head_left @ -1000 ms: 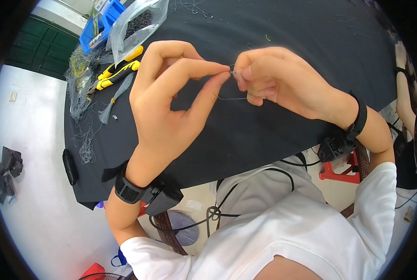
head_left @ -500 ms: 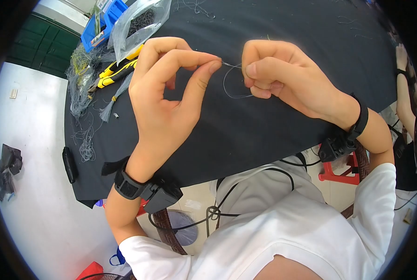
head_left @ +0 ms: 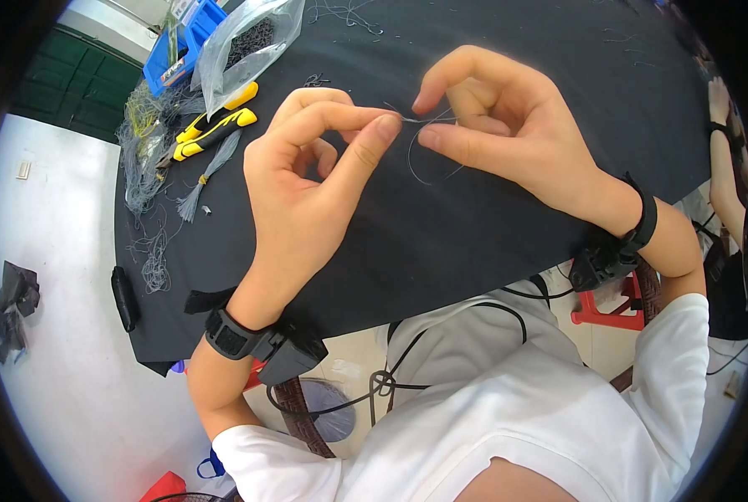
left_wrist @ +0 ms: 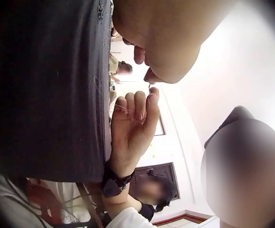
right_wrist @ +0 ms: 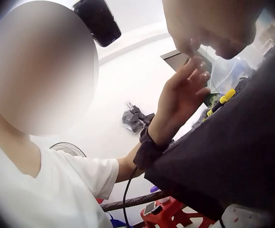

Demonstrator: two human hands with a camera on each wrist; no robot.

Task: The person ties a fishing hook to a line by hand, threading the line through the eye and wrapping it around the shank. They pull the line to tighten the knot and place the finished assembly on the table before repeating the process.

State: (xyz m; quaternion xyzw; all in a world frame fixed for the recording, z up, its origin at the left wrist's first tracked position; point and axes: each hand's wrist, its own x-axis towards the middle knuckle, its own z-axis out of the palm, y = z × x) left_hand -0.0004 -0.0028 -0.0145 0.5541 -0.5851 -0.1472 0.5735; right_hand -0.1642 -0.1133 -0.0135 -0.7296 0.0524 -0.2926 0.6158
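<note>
Both hands hover over a black cloth-covered table. My left hand pinches one end of a thin grey wire between thumb and forefinger. The wire curves down in a small loop between the hands. My right hand has its forefinger and thumb spread a little apart around the wire's end, with the other fingers curled. Whether it grips the wire is unclear. In the left wrist view the right hand shows beside the table edge. The right wrist view shows the left hand raised above the cloth.
Yellow-handled pliers lie at the table's far left beside a clear bag of dark parts and a blue bin. Tangled grey wire spills along the left edge. A red stool stands under the table.
The right hand has loosened from a tight curl; its forefinger and thumb now stand apart. The left hand shifted slightly right, and the wire loop hangs lower.
</note>
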